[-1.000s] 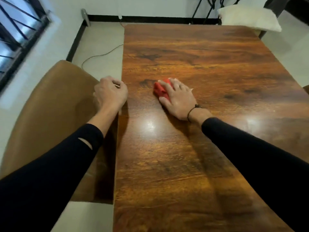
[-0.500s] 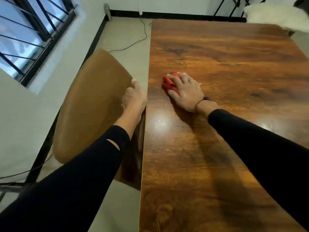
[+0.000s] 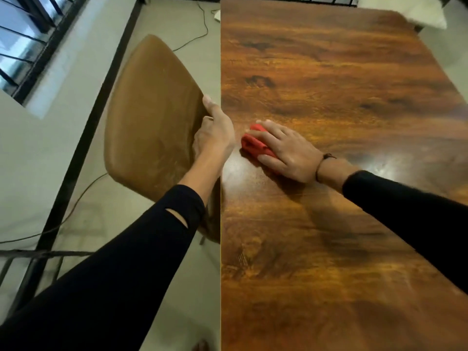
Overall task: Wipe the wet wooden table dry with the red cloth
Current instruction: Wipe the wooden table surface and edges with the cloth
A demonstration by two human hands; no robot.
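The wooden table (image 3: 329, 84) fills the right half of the view, glossy with bright glare patches near my hands. My right hand (image 3: 286, 150) lies flat on a folded red cloth (image 3: 253, 145) and presses it onto the table close to the left edge. Only the cloth's left part shows from under the fingers. My left hand (image 3: 215, 135) grips the right edge of a brown chair back (image 3: 152, 122) beside the table. Both arms wear black sleeves.
The brown chair stands tight against the table's left edge. A barred window (image 3: 27, 39) is at the upper left, with a black skirting line and cables (image 3: 76, 206) on the pale floor. A white cushion (image 3: 417, 16) sits past the table's far right corner.
The view has swung left and closer. My left hand went from resting at the table's edge to gripping the chair back. My right hand has drawn the cloth nearer the left edge.
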